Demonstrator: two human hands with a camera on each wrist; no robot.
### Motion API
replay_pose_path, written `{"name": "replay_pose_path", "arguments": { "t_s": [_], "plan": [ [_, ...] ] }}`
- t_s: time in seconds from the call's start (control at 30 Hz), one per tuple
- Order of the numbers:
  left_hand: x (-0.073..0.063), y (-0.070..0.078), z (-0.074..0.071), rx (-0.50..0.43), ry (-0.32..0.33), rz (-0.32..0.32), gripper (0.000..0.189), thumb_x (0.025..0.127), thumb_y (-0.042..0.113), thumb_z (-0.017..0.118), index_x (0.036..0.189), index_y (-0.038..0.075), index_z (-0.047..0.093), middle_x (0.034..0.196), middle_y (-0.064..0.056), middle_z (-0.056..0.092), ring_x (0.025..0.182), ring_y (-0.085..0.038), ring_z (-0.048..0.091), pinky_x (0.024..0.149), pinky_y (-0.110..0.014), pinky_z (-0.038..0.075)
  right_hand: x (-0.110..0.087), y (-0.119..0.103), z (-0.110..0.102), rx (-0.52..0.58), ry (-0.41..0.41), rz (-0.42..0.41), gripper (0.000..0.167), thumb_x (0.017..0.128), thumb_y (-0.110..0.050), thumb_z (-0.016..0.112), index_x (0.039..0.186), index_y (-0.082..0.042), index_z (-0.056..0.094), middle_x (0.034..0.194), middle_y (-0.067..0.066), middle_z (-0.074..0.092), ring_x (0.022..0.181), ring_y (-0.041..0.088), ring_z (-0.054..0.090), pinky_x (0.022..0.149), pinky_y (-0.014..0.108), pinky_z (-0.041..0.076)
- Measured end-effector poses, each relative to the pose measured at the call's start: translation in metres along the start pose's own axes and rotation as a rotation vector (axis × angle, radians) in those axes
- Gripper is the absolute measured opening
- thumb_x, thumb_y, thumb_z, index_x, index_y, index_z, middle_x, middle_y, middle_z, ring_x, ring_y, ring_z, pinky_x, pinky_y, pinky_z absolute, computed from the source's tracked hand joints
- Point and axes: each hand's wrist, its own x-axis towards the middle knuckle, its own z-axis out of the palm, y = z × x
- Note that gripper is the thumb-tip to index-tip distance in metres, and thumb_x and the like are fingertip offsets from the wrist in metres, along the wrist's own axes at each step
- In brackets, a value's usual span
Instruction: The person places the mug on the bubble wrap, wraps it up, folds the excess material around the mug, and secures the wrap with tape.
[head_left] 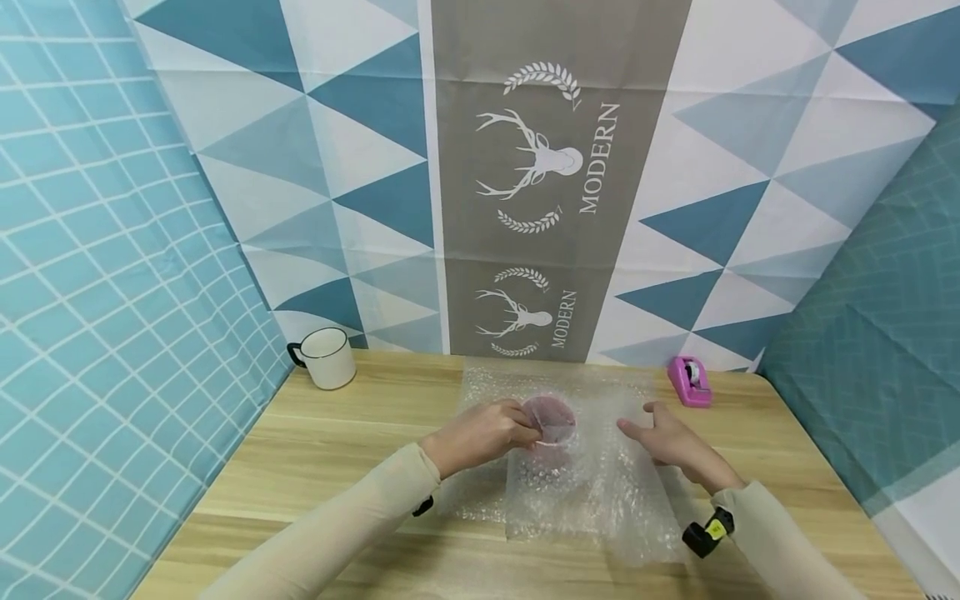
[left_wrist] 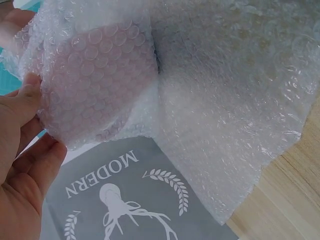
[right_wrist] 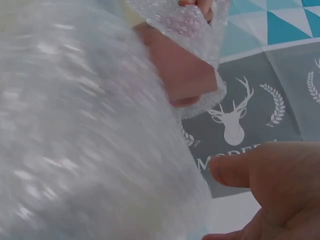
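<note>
A pink, round, cup-like object (head_left: 550, 410) lies partly covered by a sheet of clear bubble wrap (head_left: 626, 508) at the middle of the table. My left hand (head_left: 491, 433) pinches the wrap at the object's left edge. In the left wrist view the fingertips (left_wrist: 56, 152) press the bubbled layer, and pink shows through it. The right wrist view shows the pink object's bare side (right_wrist: 182, 70). My right hand (head_left: 671, 446) is beside the wrap's raised right part, thumb apart from the fingers, gripping nothing. The object's exact kind is hidden by the wrap.
A white mug (head_left: 330, 360) with a black rim and handle stands at the table's back left. A pink tape dispenser (head_left: 690, 382) sits at the back right. Patterned cloth (head_left: 382, 167) hangs behind the wooden table (head_left: 315, 467).
</note>
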Motion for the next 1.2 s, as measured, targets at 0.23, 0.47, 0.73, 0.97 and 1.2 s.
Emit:
{"name": "replay_pose_path", "arguments": {
  "t_s": [0.23,0.47,0.73,0.97,1.2],
  "plan": [
    [0.000,0.000,0.001,-0.002,-0.003,-0.001,0.015,0.089,0.026,0.077,0.103,0.025,0.080,0.103,0.011,0.079,0.099,-0.007,0.070,0.092,-0.016,0.055,0.001,0.002,0.004,-0.130,0.063,-0.112,0.084,0.096,-0.048,0.069,0.147,0.010,0.036,0.142,0.042,0.045,0.129,0.058,0.050,0.093,0.066,0.055],
    [0.000,0.000,0.001,-0.003,0.012,0.002,0.015,0.089,0.026,0.077,0.103,0.025,0.080,0.103,0.011,0.078,0.098,-0.007,0.070,0.092,-0.017,0.056,0.000,-0.004,0.029,-0.418,0.190,-0.295,0.071,0.077,-0.037,0.089,0.129,0.004,0.062,0.131,0.035,0.055,0.122,0.055,0.050,0.098,0.068,0.047],
    [0.001,0.000,0.001,-0.001,0.002,0.004,0.016,0.089,0.026,0.077,0.105,0.025,0.080,0.104,0.010,0.078,0.100,-0.007,0.070,0.094,-0.016,0.055,0.004,0.001,0.055,-0.468,0.171,-0.428,0.051,0.072,-0.026,0.093,0.109,0.003,0.073,0.100,0.013,0.064,0.092,0.029,0.060,0.083,0.044,0.054],
    [0.002,0.000,0.002,-0.020,0.008,0.004,0.014,0.088,0.025,0.078,0.102,0.024,0.080,0.102,0.010,0.079,0.098,-0.008,0.071,0.093,-0.016,0.055,0.004,0.011,0.061,-0.413,0.049,-0.448,0.035,0.070,-0.015,0.092,0.093,0.000,0.070,0.086,0.005,0.065,0.078,0.015,0.059,0.070,0.032,0.055],
    [0.004,0.000,0.000,-0.003,0.016,0.011,0.013,0.086,0.027,0.078,0.100,0.024,0.080,0.101,0.010,0.079,0.096,-0.008,0.071,0.092,-0.017,0.056,0.004,0.015,0.044,-0.345,0.053,-0.534,0.009,0.089,-0.006,0.074,0.082,-0.009,0.070,0.077,-0.004,0.067,0.069,0.002,0.055,0.061,0.022,0.051]
  ]
}}
